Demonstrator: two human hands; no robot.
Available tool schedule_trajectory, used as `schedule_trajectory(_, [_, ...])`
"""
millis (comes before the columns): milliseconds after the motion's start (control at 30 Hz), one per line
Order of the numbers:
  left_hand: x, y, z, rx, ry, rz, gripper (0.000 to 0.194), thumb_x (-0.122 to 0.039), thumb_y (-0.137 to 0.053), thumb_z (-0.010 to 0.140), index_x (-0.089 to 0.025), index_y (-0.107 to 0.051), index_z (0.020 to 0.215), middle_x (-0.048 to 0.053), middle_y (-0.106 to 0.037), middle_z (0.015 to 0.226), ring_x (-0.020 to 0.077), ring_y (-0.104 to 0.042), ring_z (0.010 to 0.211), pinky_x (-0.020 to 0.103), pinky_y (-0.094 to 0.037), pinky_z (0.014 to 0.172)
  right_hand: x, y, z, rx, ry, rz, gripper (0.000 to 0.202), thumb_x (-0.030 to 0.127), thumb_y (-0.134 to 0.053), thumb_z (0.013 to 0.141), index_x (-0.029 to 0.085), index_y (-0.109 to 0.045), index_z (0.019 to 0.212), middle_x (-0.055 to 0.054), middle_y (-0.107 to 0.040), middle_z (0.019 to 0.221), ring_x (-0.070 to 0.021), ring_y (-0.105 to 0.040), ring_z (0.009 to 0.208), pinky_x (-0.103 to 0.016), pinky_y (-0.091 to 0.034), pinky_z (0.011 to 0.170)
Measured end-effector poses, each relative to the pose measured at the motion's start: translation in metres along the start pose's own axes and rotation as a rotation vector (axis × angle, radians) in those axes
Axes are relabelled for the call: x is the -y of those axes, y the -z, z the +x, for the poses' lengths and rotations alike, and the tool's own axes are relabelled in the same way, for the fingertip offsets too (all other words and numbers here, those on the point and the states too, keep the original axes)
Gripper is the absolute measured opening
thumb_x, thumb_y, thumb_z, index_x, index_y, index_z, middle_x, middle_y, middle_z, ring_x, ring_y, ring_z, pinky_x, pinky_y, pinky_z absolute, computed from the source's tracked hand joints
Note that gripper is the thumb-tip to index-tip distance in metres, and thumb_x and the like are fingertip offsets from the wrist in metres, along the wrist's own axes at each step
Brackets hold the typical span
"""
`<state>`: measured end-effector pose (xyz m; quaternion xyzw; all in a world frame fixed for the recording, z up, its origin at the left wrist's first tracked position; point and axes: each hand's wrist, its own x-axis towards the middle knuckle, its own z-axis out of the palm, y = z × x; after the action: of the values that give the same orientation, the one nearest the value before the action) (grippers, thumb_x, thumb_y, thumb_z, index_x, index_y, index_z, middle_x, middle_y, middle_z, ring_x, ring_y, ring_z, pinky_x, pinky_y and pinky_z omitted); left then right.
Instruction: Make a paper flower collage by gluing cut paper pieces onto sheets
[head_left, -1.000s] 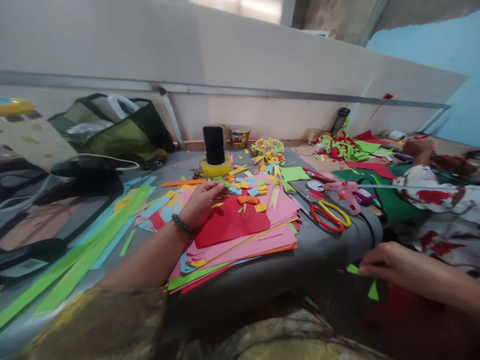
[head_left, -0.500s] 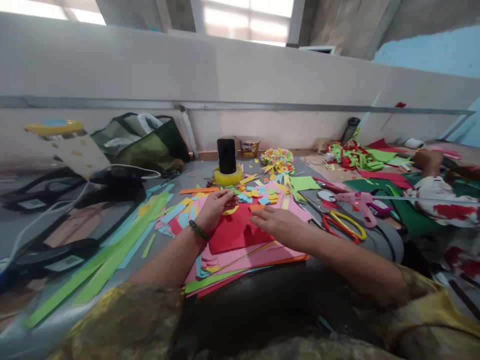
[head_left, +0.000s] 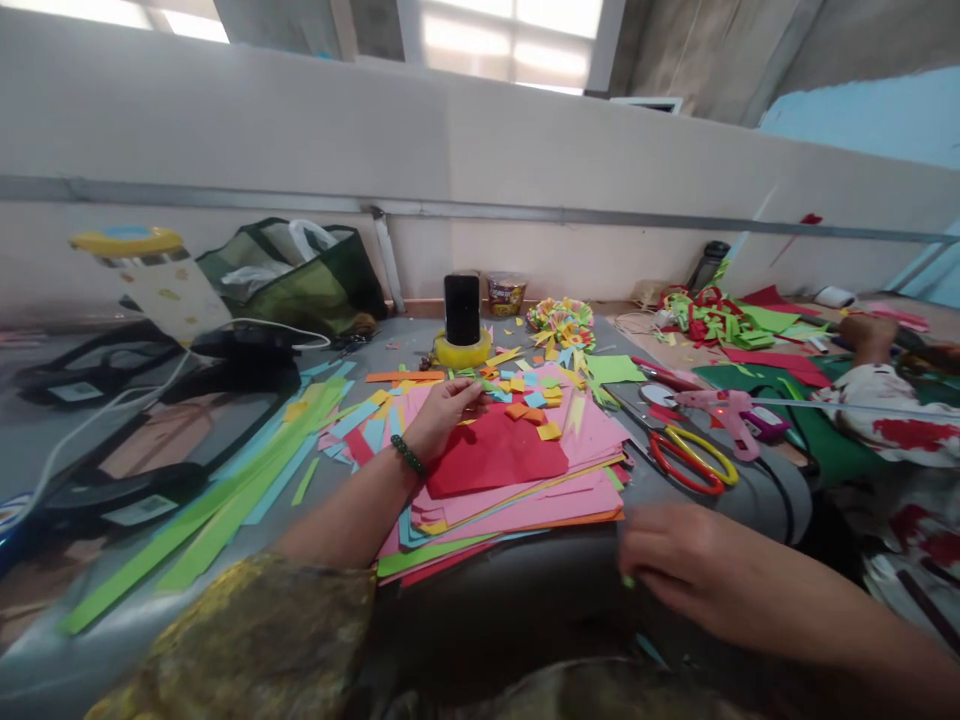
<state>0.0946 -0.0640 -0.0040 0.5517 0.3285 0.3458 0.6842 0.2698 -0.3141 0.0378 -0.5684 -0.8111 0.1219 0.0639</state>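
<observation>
My left hand (head_left: 448, 412), with a dark green beaded bracelet (head_left: 409, 456) at the wrist, is over the left edge of a red paper sheet (head_left: 499, 458). Its thumb and fingers are pinched together; what they hold is too small to make out. Beyond the fingertips lie small cut paper pieces (head_left: 532, 398) in orange, yellow, blue and green. My right hand (head_left: 679, 560) is closed and blurred, to the right of and below the pile of coloured sheets (head_left: 592, 495). A tiny green paper scrap (head_left: 628, 581) shows at its fingertips.
Red-and-yellow-handled scissors (head_left: 690, 462) and a pink glue gun (head_left: 724, 412) lie on the right. A phone (head_left: 462, 310) stands on a yellow tape roll (head_left: 463, 350). Folded paper flowers (head_left: 562, 322) sit behind. Long green strips (head_left: 247, 495) lie left. Another person's sleeve (head_left: 877, 405) is at far right.
My right hand has moved from the red sheet back toward me and to the right, off the pile. More orange and yellow pieces show where it was. My left hand stays nearly in place.
</observation>
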Motion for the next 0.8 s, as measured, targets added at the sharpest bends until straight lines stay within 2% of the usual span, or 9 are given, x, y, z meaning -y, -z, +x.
schedule_trajectory(100, [0.0,-0.001,0.0,-0.005,-0.011,-0.002,0.032,-0.042,-0.084,0.062,-0.017,-0.064,0.063,0.001,-0.066,0.062,0.0128,-0.059,0.059,0.026,-0.049,0.064,-0.021,-0.017,-0.055,0.214,-0.385,0.075,0.026,0.007,-0.048,0.078,0.026,-0.063,0.069,-0.002,-0.072,0.072,-0.0173,-0.067,0.062,-0.027,-0.045,0.057])
schedule_trajectory(200, [0.0,-0.005,-0.002,0.017,-0.007,-0.025,0.03,-0.04,-0.085,0.061,-0.016,-0.067,0.064,0.001,-0.067,0.063,0.0125,-0.06,0.059,0.025,-0.05,0.064,-0.048,-0.033,-0.088,0.264,-0.779,-0.07,0.024,0.019,-0.056,0.078,0.027,-0.058,0.055,-0.011,-0.072,0.068,-0.027,-0.07,0.064,-0.034,-0.044,0.054])
schedule_trajectory(267, [0.0,-0.01,-0.005,0.053,-0.006,-0.031,0.029,-0.039,-0.085,0.06,-0.016,-0.069,0.065,0.002,-0.068,0.064,0.0125,-0.06,0.06,0.025,-0.05,0.064,-0.055,-0.031,-0.094,0.199,-0.829,-0.064,0.023,0.027,-0.059,0.08,0.029,-0.062,0.057,-0.015,-0.073,0.071,-0.0298,-0.072,0.067,-0.037,-0.047,0.056])
schedule_trajectory(333, [0.0,-0.014,-0.008,0.1,-0.007,-0.012,0.028,-0.04,-0.085,0.061,-0.016,-0.07,0.066,0.004,-0.07,0.067,0.0133,-0.061,0.062,0.025,-0.051,0.064,-0.053,-0.018,-0.086,0.028,-0.698,0.038,0.018,0.034,-0.057,0.084,0.03,-0.071,0.074,-0.013,-0.076,0.08,-0.0287,-0.074,0.074,-0.038,-0.053,0.065])
schedule_trajectory(433, [0.0,-0.018,-0.013,0.161,-0.004,0.032,0.031,-0.044,-0.084,0.062,-0.017,-0.07,0.064,0.006,-0.071,0.069,0.0151,-0.063,0.064,0.026,-0.052,0.064,-0.038,0.007,-0.043,-0.334,-0.397,0.064,0.024,0.042,-0.056,0.089,0.028,-0.072,0.102,-0.01,-0.075,0.104,-0.0263,-0.072,0.093,-0.037,-0.057,0.081])
schedule_trajectory(533, [-0.001,-0.017,-0.018,0.205,-0.013,0.051,0.036,-0.052,-0.086,0.057,-0.019,-0.072,0.064,0.007,-0.072,0.072,0.0169,-0.064,0.065,0.027,-0.053,0.064,-0.027,0.021,0.028,-0.537,-0.099,0.021,0.02,0.035,-0.054,0.094,0.024,-0.069,0.102,-0.01,-0.072,0.105,-0.0226,-0.07,0.096,-0.035,-0.056,0.083])
schedule_trajectory(600, [-0.002,-0.015,-0.02,0.229,-0.038,0.054,0.039,-0.055,-0.086,0.055,-0.02,-0.073,0.066,0.007,-0.073,0.074,0.0174,-0.065,0.066,0.027,-0.054,0.065,-0.025,0.023,0.08,-0.565,-0.01,0.024,0.014,0.028,-0.063,0.09,0.021,-0.066,0.102,-0.009,-0.07,0.103,-0.0214,-0.068,0.095,-0.035,-0.054,0.084])
schedule_trajectory(667, [-0.002,-0.013,-0.02,0.247,-0.058,0.053,0.041,-0.057,-0.086,0.056,-0.02,-0.074,0.069,0.007,-0.074,0.075,0.0171,-0.065,0.066,0.027,-0.053,0.066,-0.026,0.022,0.122,-0.525,-0.046,0.068,0.012,0.018,-0.068,0.083,0.019,-0.065,0.095,-0.006,-0.07,0.091,-0.0173,-0.066,0.079,-0.029,-0.052,0.074])
schedule_trajectory(800, [-0.001,-0.01,-0.017,0.232,-0.063,0.08,0.044,-0.059,-0.084,0.056,-0.018,-0.073,0.068,0.006,-0.071,0.07,0.0156,-0.063,0.065,0.026,-0.052,0.065,-0.04,0.022,0.161,-0.419,-0.083,0.263,0.009,0.008,-0.064,0.078,0.016,-0.064,0.076,0.002,-0.063,0.067,-0.0111,-0.057,0.063,-0.021,-0.043,0.061])
